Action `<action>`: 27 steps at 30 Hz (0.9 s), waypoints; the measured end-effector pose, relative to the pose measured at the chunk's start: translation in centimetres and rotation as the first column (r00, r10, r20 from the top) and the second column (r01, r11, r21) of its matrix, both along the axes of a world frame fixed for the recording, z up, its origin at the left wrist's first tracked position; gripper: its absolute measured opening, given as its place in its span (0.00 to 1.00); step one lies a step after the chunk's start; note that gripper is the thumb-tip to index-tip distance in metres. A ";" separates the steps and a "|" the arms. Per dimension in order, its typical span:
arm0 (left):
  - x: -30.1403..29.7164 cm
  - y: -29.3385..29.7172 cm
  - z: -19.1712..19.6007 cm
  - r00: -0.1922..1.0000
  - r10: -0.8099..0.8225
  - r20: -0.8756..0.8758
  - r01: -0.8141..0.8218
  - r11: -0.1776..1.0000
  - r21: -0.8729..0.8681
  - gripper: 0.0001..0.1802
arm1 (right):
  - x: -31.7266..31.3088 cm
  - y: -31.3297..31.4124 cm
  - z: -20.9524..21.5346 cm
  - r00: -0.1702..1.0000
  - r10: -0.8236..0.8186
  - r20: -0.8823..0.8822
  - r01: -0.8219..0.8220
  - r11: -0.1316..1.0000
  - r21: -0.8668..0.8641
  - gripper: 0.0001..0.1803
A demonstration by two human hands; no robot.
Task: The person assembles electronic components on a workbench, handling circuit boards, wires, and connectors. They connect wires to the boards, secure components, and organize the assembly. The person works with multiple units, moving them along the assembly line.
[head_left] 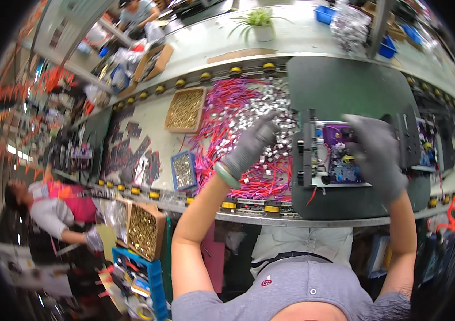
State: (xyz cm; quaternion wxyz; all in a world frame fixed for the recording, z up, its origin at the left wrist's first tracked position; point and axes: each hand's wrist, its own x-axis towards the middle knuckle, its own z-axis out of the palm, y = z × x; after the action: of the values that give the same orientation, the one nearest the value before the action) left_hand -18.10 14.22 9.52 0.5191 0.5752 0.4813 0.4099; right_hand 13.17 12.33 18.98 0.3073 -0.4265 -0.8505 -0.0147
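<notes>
Nearest the camera spreads the wearer's grey shirt [302, 283], on the near side of a dark green pallet [353, 80]. Largest of the things ahead is the long pale counter [152, 112], which carries the pallet and runs well out to its left, edged with yellow and black rollers [236, 70]. Just beside the pallet, on its left, lies a broad heap of red and purple wires [232, 107] with white connectors among them. On the pallet itself sits an opened electronic unit [337, 171], black along its left side, with a purple and blue circuit board [334, 134] inside. Above the pallet, over that unit, is the gloved right hand [374, 152], partly covering the board; whether its blurred fingers touch or grip anything cannot be told. Left of the pallet, over the heap, is the gloved left hand [254, 142], well apart from the other (it too is blurred, so whether it pinches a wire cannot be told). Well to the pallet's left, past the heap, dark flat pieces [144, 144] lie scattered. Also left of the pallet, at the heap's far-left side, stands a tray [202, 113] of brass-coloured parts, and nearer the wearer, a smaller blue box [185, 188] of silvery pieces
</notes>
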 end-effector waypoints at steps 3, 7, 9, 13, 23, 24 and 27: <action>-9.2 0.1 -3.0 0.867 0.278 -0.413 -0.297 0.955 0.017 0.22 | 4.9 -1.1 0.6 0.983 -0.159 -0.096 0.155 0.987 -0.049 0.20; -15.3 -0.6 -8.8 0.649 0.259 -0.716 -0.471 0.875 -0.110 0.16 | 6.4 -0.8 -1.2 0.998 -0.067 0.012 0.067 0.998 0.017 0.14; -15.8 -0.4 -10.5 0.633 0.272 -0.725 -0.499 0.859 -0.114 0.16 | 6.4 -0.7 -1.4 0.996 -0.078 -0.037 0.077 0.996 -0.033 0.12; -14.6 0.4 -9.8 0.620 0.281 -0.732 -0.485 0.871 -0.077 0.16 | 6.6 -0.5 -1.7 0.993 -0.092 -0.074 0.088 0.994 -0.062 0.11; -16.2 -1.8 -9.3 0.121 -0.194 -0.973 -0.290 0.931 -0.222 0.28 | 6.6 -0.6 -2.0 0.989 -0.109 -0.096 0.102 0.992 -0.077 0.11; -16.0 -2.5 -9.3 0.089 -0.291 -0.953 -0.278 0.911 -0.304 0.31 | 6.6 -0.7 -2.1 0.989 -0.114 -0.098 0.106 0.991 -0.084 0.11; -15.6 -4.5 -10.4 0.046 -0.150 -0.988 -0.275 0.949 -0.157 0.24 | 6.7 -0.7 -2.2 0.987 -0.120 -0.110 0.110 0.989 -0.096 0.11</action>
State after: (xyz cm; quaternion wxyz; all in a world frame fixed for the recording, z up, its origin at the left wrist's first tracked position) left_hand -33.67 9.70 -0.85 0.1056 0.5876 0.7864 -0.1583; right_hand 19.89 11.59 16.81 0.3351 -0.4884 -0.8052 0.0305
